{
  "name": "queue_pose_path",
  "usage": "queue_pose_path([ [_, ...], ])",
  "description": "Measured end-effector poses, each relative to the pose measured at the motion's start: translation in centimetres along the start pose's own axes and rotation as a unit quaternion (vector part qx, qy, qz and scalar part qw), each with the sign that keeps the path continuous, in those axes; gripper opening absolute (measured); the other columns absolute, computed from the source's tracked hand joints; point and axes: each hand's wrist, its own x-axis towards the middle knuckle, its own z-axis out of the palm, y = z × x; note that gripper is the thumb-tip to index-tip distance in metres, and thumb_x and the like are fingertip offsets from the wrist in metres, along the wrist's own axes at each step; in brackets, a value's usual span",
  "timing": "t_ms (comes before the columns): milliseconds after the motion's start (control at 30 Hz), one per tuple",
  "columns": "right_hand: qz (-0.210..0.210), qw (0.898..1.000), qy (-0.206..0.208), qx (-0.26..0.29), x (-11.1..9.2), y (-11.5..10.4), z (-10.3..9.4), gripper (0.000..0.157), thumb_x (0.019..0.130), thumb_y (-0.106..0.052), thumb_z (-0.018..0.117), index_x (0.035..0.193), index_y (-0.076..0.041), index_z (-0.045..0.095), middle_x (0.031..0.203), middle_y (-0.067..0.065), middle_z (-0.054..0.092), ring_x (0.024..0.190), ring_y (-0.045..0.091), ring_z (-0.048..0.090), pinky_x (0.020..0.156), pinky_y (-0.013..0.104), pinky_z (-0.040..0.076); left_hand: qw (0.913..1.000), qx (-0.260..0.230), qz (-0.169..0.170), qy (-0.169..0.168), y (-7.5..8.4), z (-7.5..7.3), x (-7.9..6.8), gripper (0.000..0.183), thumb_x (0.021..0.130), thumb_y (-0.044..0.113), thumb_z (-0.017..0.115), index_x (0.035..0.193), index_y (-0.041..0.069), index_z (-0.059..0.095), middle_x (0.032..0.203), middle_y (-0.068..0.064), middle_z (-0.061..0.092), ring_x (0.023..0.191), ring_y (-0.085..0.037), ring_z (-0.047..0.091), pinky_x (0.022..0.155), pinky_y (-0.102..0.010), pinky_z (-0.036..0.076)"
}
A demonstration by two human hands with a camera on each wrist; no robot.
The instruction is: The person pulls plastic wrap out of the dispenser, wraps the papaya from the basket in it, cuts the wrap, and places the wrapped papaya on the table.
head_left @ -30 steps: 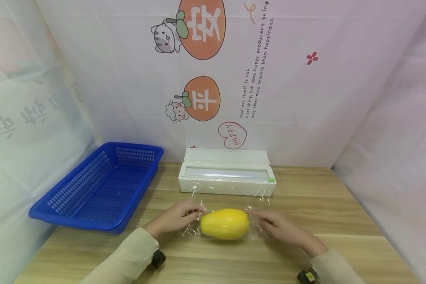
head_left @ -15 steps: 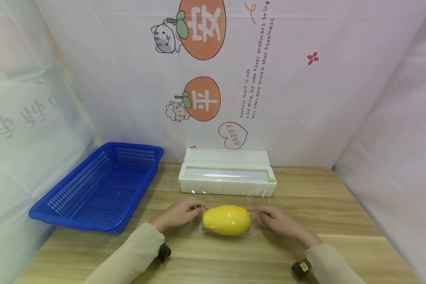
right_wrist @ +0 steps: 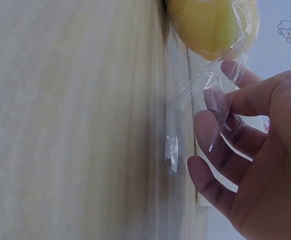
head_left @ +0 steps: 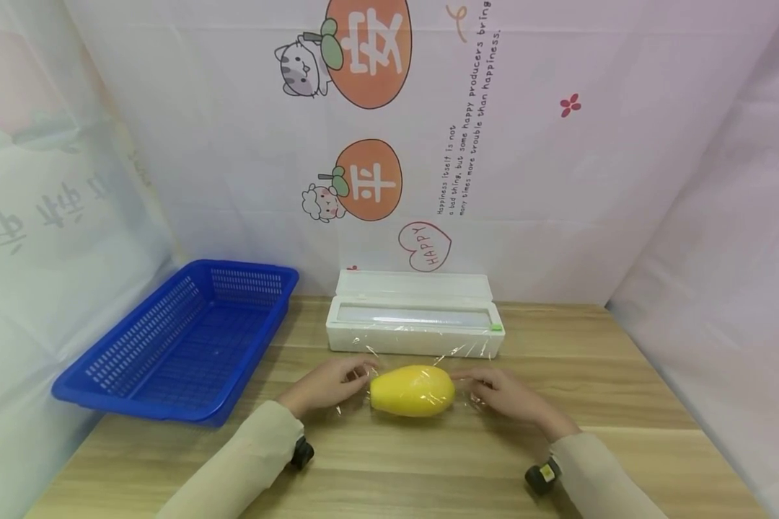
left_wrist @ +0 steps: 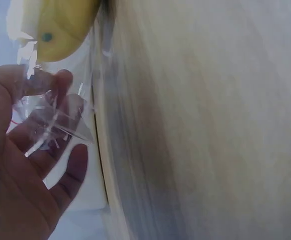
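Observation:
A yellow papaya (head_left: pixel 412 391) lies crosswise on the table in the head view, wrapped in clear cling film (right_wrist: pixel 211 82) that bunches out at both ends. At its left end, my left hand (head_left: pixel 331 382) pinches the loose film between thumb and index finger; the other fingers are loosely bent. My right hand (head_left: pixel 503 393) pinches the film at the right end in the same way. In the left wrist view, the end of the papaya (left_wrist: pixel 60 35) shows a small dark green spot. Some film edges are too transparent to follow.
Behind the papaya stands a long white cling film box (head_left: pixel 415 340) with its lid raised and a film roll inside. A blue plastic basket (head_left: pixel 162 409) sits at the left. Printed white cloth (head_left: pixel 526 180) hangs at the back and sides of the wooden table (head_left: pixel 389 476).
The papaya has shifted away from me, toward the white box, and appears to have turned over. Both hands have moved forward with it, keeping hold of the film ends.

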Motion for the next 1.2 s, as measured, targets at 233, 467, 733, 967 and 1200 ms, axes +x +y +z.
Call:
queue_pose_path([
  [233,0.005,1.000,-0.011,0.025,-0.1,-0.1,-0.2,0.037,0.101,-0.001,0.051,0.134,-0.013,0.064,0.085,0.004,0.065,0.067,0.013,0.057,0.058,0.028,0.051,0.9983,0.021,0.055,0.005,0.1,-0.1,0.2,0.038,0.101,0.007,0.059,0.135,0.024,0.064,0.123,0.002,0.064,0.107,-0.011,0.060,0.090,-0.033,0.053],
  [467,0.023,0.998,-0.023,0.060,-0.6,0.2,-1.2,0.032,0.107,-0.016,0.048,0.136,-0.012,0.062,0.082,0.010,0.064,0.066,0.013,0.057,0.058,0.029,0.052,0.9969,0.039,0.067,0.017,0.1,-0.3,0.4,0.031,0.106,0.019,0.049,0.129,0.026,0.069,0.119,0.007,0.066,0.109,-0.008,0.058,0.094,-0.037,0.050],
  [733,0.049,0.995,0.083,0.012,-1.3,0.0,-1.4,0.036,0.107,-0.033,0.048,0.130,-0.009,0.063,0.123,0.009,0.065,0.113,0.028,0.060,0.097,0.055,0.047,0.9973,0.067,0.032,0.000,1.0,-0.2,0.3,0.046,0.093,0.059,0.061,0.133,0.035,0.064,0.129,0.011,0.059,0.119,-0.015,0.051,0.098,-0.048,0.045],
  [967,-0.125,0.972,0.137,-0.142,-0.5,-2.5,0.8,0.046,0.089,-0.024,0.078,0.131,-0.015,0.064,0.133,-0.002,0.062,0.123,0.022,0.056,0.100,0.052,0.047,0.9926,0.117,0.033,0.006,1.2,0.4,0.4,0.074,0.076,0.073,0.071,0.136,0.032,0.061,0.129,0.010,0.057,0.120,-0.013,0.050,0.101,-0.047,0.043],
  [1200,-0.087,0.979,0.080,-0.164,0.3,-3.4,2.5,0.076,0.084,-0.047,0.078,0.146,-0.014,0.051,0.145,0.001,0.053,0.130,0.021,0.049,0.107,0.049,0.041,0.9905,0.116,0.074,0.008,1.7,0.7,0.6,0.074,0.073,0.053,0.086,0.136,0.023,0.060,0.129,0.010,0.061,0.117,-0.012,0.055,0.102,-0.043,0.043],
])
